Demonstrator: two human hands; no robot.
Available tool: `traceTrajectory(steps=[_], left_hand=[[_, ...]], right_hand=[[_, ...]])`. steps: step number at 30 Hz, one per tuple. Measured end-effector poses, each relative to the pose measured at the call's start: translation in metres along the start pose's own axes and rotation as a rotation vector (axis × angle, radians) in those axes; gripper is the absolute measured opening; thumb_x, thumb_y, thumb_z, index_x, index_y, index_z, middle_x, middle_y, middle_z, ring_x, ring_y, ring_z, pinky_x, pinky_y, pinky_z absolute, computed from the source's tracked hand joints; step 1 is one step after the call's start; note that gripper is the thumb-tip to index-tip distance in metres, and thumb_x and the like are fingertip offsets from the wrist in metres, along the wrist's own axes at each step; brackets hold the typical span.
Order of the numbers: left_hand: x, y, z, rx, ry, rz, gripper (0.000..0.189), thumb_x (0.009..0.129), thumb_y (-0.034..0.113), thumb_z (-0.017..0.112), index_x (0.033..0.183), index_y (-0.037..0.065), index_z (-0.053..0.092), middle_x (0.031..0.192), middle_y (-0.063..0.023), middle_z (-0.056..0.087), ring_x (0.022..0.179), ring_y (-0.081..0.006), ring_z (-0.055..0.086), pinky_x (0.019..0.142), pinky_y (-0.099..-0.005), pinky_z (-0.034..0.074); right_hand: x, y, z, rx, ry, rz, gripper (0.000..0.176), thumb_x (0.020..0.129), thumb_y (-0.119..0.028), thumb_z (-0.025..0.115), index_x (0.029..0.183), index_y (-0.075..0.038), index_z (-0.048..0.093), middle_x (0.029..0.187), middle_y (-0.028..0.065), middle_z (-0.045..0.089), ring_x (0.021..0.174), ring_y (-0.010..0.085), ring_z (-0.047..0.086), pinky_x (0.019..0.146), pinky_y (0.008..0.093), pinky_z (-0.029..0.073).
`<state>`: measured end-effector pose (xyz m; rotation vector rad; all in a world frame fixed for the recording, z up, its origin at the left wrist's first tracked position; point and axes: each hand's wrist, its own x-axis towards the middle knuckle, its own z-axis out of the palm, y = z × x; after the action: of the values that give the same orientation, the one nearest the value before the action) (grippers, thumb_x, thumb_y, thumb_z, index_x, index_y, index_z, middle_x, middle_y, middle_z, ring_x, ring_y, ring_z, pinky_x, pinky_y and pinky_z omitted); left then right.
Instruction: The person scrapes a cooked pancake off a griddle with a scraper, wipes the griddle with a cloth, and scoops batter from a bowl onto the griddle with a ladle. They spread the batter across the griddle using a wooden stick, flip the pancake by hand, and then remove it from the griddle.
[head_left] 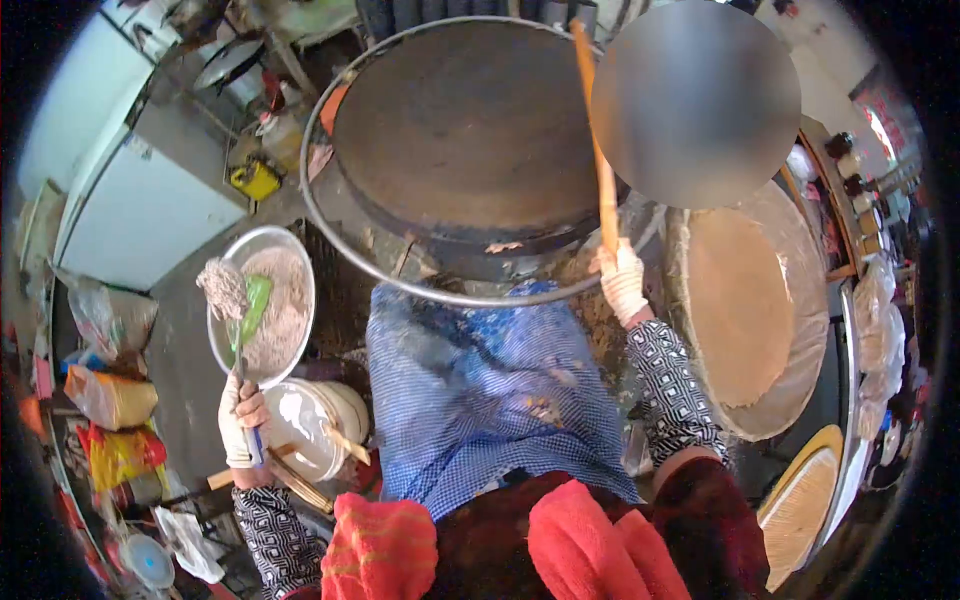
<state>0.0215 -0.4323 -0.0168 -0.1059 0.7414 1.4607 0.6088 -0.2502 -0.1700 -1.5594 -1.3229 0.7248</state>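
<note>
Rough working kitchen, set up for flatbread-making. Big round blackened griddle (470, 120) set low at centre. Basin (285, 300) of grey batter beside it, white bucket (310, 430) below. Stack of wide thin breads (740, 310) under plastic at right, woven tray (800, 505) near. Bare concrete floor (185, 350); filled bags (110, 395) along the left.

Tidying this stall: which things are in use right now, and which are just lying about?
In use: left hand, green ladle, metal bowl; right hand, wooden stick, griddle.
Lying about: yellow container, bags, white bucket.
</note>
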Motion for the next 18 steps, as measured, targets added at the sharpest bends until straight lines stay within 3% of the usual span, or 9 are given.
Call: traceTrajectory(steps=[1, 2, 4, 6, 8, 12, 14, 15, 18], left_hand=[[0.005, -0.003, 0.016, 0.060, -0.026, 0.028, 0.028, 0.105, 0.030, 0.038, 0.104, 0.004, 0.049, 0.061, 0.0041, 0.034, 0.041, -0.0039, 0.031, 0.030, -0.0184, 0.028], [0.010, -0.010, 0.030, 0.073, -0.035, 0.025, 0.028, 0.105, 0.030, 0.038, 0.104, 0.004, 0.049, 0.061, 0.0041, 0.034, 0.041, -0.0039, 0.031, 0.030, -0.0184, 0.028], [0.019, -0.033, 0.071, 0.143, -0.189, -0.028, 0.029, 0.104, 0.027, 0.042, 0.124, 0.006, 0.046, 0.064, 0.0041, 0.034, 0.041, -0.0034, 0.030, 0.030, -0.0172, 0.028], [0.022, -0.080, 0.130, 0.636, -0.089, 0.177, 0.039, 0.101, 0.024, 0.049, 0.134, 0.005, 0.041, 0.064, 0.0050, 0.032, 0.042, -0.0024, 0.030, 0.032, -0.0169, 0.029], [0.035, -0.127, 0.166, 0.826, -0.162, 0.207, 0.055, 0.098, 0.020, 0.053, 0.146, 0.008, 0.029, 0.065, 0.0049, 0.035, 0.044, -0.0021, 0.032, 0.035, -0.0176, 0.031], [0.089, -0.199, 0.189, 1.226, -0.341, 0.334, 0.058, 0.095, 0.014, 0.057, 0.147, 0.004, 0.032, 0.079, -0.0008, 0.055, 0.054, -0.0093, 0.049, 0.047, -0.0238, 0.046], [0.150, -0.218, 0.160, 1.798, -0.511, 0.776, 0.055, 0.094, 0.013, 0.059, 0.144, 0.001, 0.038, 0.095, -0.0048, 0.063, 0.073, -0.0168, 0.059, 0.067, -0.0323, 0.053], [0.174, -0.236, 0.151, 1.702, -0.721, 1.213, 0.056, 0.091, 0.009, 0.060, 0.143, 0.004, 0.040, 0.102, -0.0109, 0.063, 0.090, -0.0253, 0.062, 0.081, -0.0369, 0.050], [0.178, -0.245, 0.147, 2.226, -0.527, 0.911, 0.055, 0.089, 0.009, 0.057, 0.142, 0.020, 0.045, 0.087, -0.0152, 0.055, 0.076, -0.0356, 0.061, 0.067, -0.0431, 0.051]], right_hand=[[0.004, 0.000, 0.003, -0.310, 0.110, -0.217, 0.017, 0.093, -0.020, 0.058, 0.093, -0.003, 0.055, 0.066, 0.0099, 0.059, 0.059, 0.0218, 0.063, 0.059, 0.0368, 0.050], [0.001, 0.000, 0.001, -0.178, 0.081, -0.071, 0.017, 0.093, -0.020, 0.058, 0.093, -0.003, 0.054, 0.069, 0.0125, 0.058, 0.059, 0.0246, 0.063, 0.057, 0.0389, 0.049], [0.001, 0.002, -0.001, -0.194, 0.103, -0.184, 0.017, 0.093, -0.019, 0.059, 0.093, -0.002, 0.054, 0.071, 0.0137, 0.058, 0.058, 0.0263, 0.062, 0.055, 0.0399, 0.048], [-0.001, -0.004, 0.001, -0.124, 0.087, -0.091, 0.019, 0.094, -0.020, 0.058, 0.094, -0.002, 0.054, 0.069, 0.0128, 0.060, 0.057, 0.0250, 0.061, 0.057, 0.0393, 0.048], [-0.004, -0.007, 0.008, 0.026, 0.107, 0.000, 0.019, 0.095, -0.022, 0.057, 0.094, -0.003, 0.054, 0.067, 0.0115, 0.062, 0.056, 0.0240, 0.060, 0.057, 0.0380, 0.047], [-0.015, -0.024, 0.016, 0.167, 0.152, 0.091, 0.021, 0.095, -0.024, 0.055, 0.094, -0.003, 0.055, 0.059, 0.0080, 0.061, 0.055, 0.0208, 0.061, 0.056, 0.0357, 0.047], [-0.020, -0.032, 0.022, 0.206, 0.188, 0.072, 0.022, 0.095, -0.024, 0.055, 0.094, -0.002, 0.054, 0.059, 0.0079, 0.060, 0.053, 0.0200, 0.061, 0.055, 0.0350, 0.048], [-0.021, -0.030, 0.025, 0.176, 0.172, 0.098, 0.021, 0.095, -0.021, 0.056, 0.096, -0.001, 0.055, 0.064, 0.0085, 0.060, 0.052, 0.0184, 0.061, 0.054, 0.0337, 0.049], [-0.026, -0.031, 0.037, 0.270, 0.204, 0.135, 0.018, 0.094, -0.018, 0.058, 0.098, 0.000, 0.056, 0.070, 0.0092, 0.059, 0.052, 0.0171, 0.061, 0.052, 0.0323, 0.050]])
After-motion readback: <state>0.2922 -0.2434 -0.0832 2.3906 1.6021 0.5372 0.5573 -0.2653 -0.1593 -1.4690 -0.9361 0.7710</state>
